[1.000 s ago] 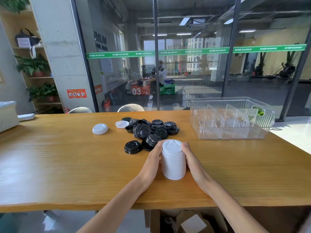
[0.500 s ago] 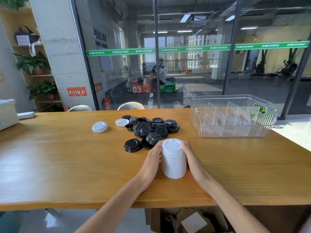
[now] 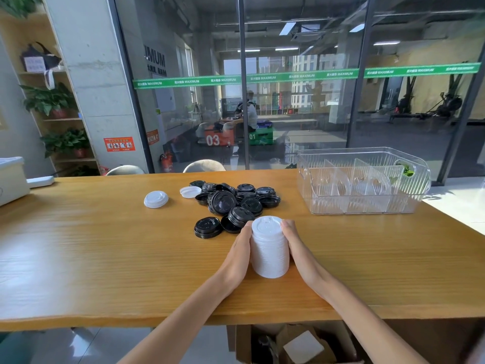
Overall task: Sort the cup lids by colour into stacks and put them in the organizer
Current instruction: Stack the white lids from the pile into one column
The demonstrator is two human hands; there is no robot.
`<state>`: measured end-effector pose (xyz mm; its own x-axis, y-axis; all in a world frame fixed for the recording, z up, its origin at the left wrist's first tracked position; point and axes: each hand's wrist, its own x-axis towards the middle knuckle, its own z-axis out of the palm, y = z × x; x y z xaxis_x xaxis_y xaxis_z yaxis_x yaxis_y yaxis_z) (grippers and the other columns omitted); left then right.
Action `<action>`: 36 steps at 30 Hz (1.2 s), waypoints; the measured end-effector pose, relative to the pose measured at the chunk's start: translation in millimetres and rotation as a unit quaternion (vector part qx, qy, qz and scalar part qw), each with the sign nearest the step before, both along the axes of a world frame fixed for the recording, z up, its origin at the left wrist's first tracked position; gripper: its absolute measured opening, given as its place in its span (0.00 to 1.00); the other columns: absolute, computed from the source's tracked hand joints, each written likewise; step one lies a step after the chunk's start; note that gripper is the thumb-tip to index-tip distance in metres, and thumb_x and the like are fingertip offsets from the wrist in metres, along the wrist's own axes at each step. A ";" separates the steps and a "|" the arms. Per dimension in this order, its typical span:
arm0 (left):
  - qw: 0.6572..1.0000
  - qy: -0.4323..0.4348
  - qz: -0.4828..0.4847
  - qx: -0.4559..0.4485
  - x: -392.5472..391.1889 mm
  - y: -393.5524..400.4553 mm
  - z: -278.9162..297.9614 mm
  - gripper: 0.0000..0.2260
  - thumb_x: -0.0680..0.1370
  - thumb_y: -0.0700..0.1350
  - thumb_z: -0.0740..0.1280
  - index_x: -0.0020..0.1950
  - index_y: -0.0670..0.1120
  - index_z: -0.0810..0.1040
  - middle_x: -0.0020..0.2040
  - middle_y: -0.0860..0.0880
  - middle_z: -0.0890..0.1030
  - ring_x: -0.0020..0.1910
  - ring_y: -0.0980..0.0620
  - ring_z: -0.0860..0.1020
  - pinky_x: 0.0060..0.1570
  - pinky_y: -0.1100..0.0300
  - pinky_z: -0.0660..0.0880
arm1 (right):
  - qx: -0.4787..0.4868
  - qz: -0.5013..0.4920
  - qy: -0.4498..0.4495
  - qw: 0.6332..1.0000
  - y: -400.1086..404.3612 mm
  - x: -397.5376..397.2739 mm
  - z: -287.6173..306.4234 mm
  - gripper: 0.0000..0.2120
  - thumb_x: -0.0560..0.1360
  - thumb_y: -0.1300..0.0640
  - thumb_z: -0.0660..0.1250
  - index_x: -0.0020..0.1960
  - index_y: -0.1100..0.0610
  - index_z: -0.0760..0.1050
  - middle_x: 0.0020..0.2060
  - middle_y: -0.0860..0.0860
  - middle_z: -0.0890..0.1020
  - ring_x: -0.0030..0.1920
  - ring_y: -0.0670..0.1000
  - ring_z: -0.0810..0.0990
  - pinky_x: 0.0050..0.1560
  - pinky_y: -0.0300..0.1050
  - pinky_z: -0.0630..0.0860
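Observation:
A tall stack of white cup lids [image 3: 270, 248] stands on the wooden table [image 3: 105, 245] near its front edge. My left hand [image 3: 238, 253] presses flat against its left side and my right hand [image 3: 296, 248] against its right side, fingers straight. Just behind lies a loose pile of black lids [image 3: 236, 200], several of them nested in short stacks. A single white lid [image 3: 156, 199] lies apart to the left, and another white lid [image 3: 190, 192] lies at the pile's left edge. The clear plastic organizer [image 3: 364, 206] with dividers stands at the back right, with no lids in it.
A white box [image 3: 10, 179] sits at the table's far left edge. Two chair backs [image 3: 203, 165] show behind the table, in front of a glass wall. An open cardboard box [image 3: 296, 342] lies on the floor under the front edge.
Only my view has shifted a little. Both hands stay pressed on the sides of the white stack, which stands in the same spot.

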<state>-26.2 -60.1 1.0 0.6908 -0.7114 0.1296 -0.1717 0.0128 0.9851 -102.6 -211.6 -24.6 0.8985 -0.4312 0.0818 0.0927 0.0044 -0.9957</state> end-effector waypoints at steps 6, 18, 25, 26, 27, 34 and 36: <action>0.999 0.020 0.028 -0.040 1.4 6.0 0.4 0.21 0.89 0.61 0.51 0.69 0.62 0.83 0.67 0.61 0.83 0.69 0.62 0.78 0.74 0.52 0.70 | -0.018 -0.030 0.004 0.999 4.9 -2.8 4.7 0.51 0.68 0.14 0.59 0.82 0.43 0.66 0.79 0.45 0.71 0.74 0.42 0.68 0.68 0.41 0.67; 0.971 -0.139 0.184 -0.068 109.5 58.3 23.1 0.12 0.86 0.57 0.64 0.58 0.55 0.85 0.55 0.53 0.88 0.55 0.55 0.86 0.58 0.50 0.81 | -0.161 0.046 -0.020 0.986 13.3 -31.0 18.1 0.35 0.70 0.36 0.82 0.71 0.34 0.68 0.64 0.38 0.81 0.64 0.41 0.81 0.59 0.37 0.78; 0.903 -0.274 0.315 0.101 206.4 96.9 15.6 0.06 0.84 0.54 0.67 0.54 0.54 0.82 0.53 0.56 0.85 0.53 0.54 0.83 0.53 0.48 0.80 | -0.221 0.045 -0.035 0.974 14.5 -32.4 19.4 0.36 0.74 0.48 0.82 0.74 0.40 0.65 0.65 0.41 0.81 0.67 0.45 0.80 0.66 0.44 0.76; 0.887 -0.296 0.326 0.139 216.3 100.8 14.9 0.06 0.84 0.52 0.68 0.57 0.53 0.82 0.57 0.54 0.83 0.56 0.52 0.82 0.51 0.50 0.79 | -0.225 0.045 -0.035 0.973 14.9 -31.8 19.0 0.36 0.74 0.48 0.82 0.74 0.40 0.65 0.65 0.41 0.81 0.67 0.46 0.80 0.66 0.45 0.76; 0.870 -0.311 0.336 0.180 225.6 103.7 14.5 0.08 0.84 0.51 0.68 0.60 0.51 0.81 0.61 0.52 0.81 0.59 0.49 0.81 0.50 0.50 0.77 | -0.228 0.045 -0.037 0.972 15.0 -31.5 18.7 0.36 0.74 0.47 0.82 0.74 0.40 0.65 0.65 0.41 0.81 0.67 0.46 0.80 0.66 0.45 0.76; 0.819 -0.286 0.368 0.335 268.1 108.8 16.0 0.33 0.80 0.53 0.74 0.80 0.42 0.67 0.76 0.37 0.70 0.73 0.34 0.70 0.69 0.42 0.72 | -0.232 0.048 -0.038 0.971 14.2 -30.5 19.2 0.37 0.73 0.43 0.82 0.74 0.38 0.65 0.66 0.40 0.80 0.67 0.44 0.80 0.63 0.37 0.76; 0.822 -0.259 0.381 0.336 276.1 107.0 15.9 0.39 0.79 0.56 0.75 0.83 0.40 0.63 0.77 0.36 0.68 0.76 0.34 0.68 0.72 0.41 0.70 | -0.234 0.048 -0.041 0.970 14.5 -29.8 19.3 0.36 0.73 0.43 0.82 0.74 0.38 0.65 0.66 0.41 0.80 0.67 0.45 0.80 0.64 0.39 0.76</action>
<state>249.9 47.0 16.9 0.9444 -0.1302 0.3018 -0.2772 -0.8089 0.5184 -132.4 -197.1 -5.3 0.9148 -0.2446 0.3214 0.1933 -0.4336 -0.8802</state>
